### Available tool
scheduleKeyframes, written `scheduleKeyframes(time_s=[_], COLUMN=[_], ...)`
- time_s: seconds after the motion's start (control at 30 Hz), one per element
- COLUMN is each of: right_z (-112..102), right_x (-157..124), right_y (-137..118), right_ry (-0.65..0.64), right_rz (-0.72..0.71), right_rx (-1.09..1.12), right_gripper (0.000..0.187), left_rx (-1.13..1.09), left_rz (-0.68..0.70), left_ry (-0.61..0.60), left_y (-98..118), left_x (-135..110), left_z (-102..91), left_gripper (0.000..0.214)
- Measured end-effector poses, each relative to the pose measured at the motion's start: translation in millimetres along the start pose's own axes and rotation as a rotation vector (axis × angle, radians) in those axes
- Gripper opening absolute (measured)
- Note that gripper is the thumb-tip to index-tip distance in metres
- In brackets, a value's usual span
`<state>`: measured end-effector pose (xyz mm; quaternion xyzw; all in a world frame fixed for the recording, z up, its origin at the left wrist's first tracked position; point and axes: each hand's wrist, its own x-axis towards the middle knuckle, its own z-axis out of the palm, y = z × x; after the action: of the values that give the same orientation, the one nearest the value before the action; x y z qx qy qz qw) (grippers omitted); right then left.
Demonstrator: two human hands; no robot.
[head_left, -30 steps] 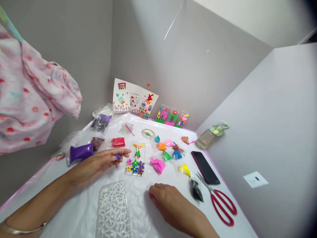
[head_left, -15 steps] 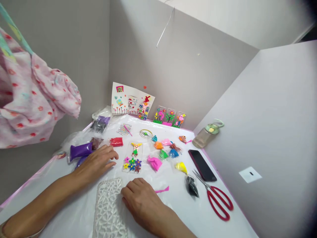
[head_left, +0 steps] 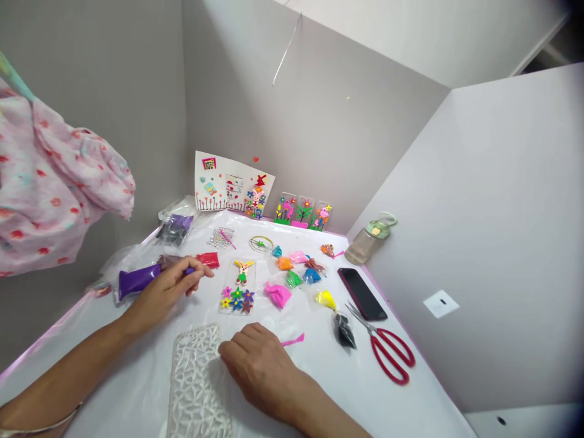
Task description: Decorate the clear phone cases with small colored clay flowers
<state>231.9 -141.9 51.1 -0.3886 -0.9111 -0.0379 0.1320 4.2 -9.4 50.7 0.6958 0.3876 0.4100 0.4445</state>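
My left hand [head_left: 166, 291] is closed in a pinch on a small purple clay piece [head_left: 190, 271], just right of a purple clay packet [head_left: 135, 280] and beside a red clay packet [head_left: 208, 260]. My right hand [head_left: 258, 363] rests palm down with curled fingers at the right edge of a clear patterned phone case [head_left: 198, 382], touching it; nothing shows in it. A clear case decorated with a clay rabbit and flowers [head_left: 238, 287] lies between the hands, farther back. A thin pink tool [head_left: 293, 339] lies just right of my right hand.
Several small bags of coloured clay [head_left: 292, 277] lie mid-table, with a black bag [head_left: 343, 329], red scissors [head_left: 387, 353], a dark phone [head_left: 362, 292] and a bottle [head_left: 367, 243] to the right. Decorated cards [head_left: 232, 191] lean on the back wall. Pink floral cloth [head_left: 50, 182] hangs at left.
My right hand moved left onto the patterned case's edge, uncovering the pink tool. My left hand drew back slightly and pinched the purple piece. The view shifted a little.
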Motion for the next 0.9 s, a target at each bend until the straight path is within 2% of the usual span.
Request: scheduleKeyframes(time_s=[0.17, 0.27, 0.37, 0.5, 0.7, 0.9], right_z=[5, 8, 8, 10, 10, 5], right_x=[-2, -1, -1, -3, -3, -2], right_y=[-2, -2, -1, 1, 0, 0], right_ry=[-0.04, -0.091, -0.127, -0.138, -0.163, -0.147], right_rz=[-0.012, -0.026, -0.038, -0.043, -0.058, -0.044], right_rx=[0.017, 0.018, 0.009, -0.003, -0.011, 0.009], right_gripper=[0.016, 0.016, 0.015, 0.013, 0.013, 0.015], left_rx=[-0.352, -0.503, -0.606, -0.668, -0.663, -0.62], left_rz=[-0.127, -0.158, -0.165, -0.18, -0.214, -0.241], left_ry=[0.127, 0.201, 0.22, 0.194, 0.113, 0.077], left_y=[12, 12, 9, 9, 17, 17], left_x=[-1, 1, 2, 0, -4, -6], left_z=[-3.2, -4.6, -6.1, -5.9, -0.6, 1.7], left_gripper=[0.038, 0.039, 0.034, 0.035, 0.053, 0.052])
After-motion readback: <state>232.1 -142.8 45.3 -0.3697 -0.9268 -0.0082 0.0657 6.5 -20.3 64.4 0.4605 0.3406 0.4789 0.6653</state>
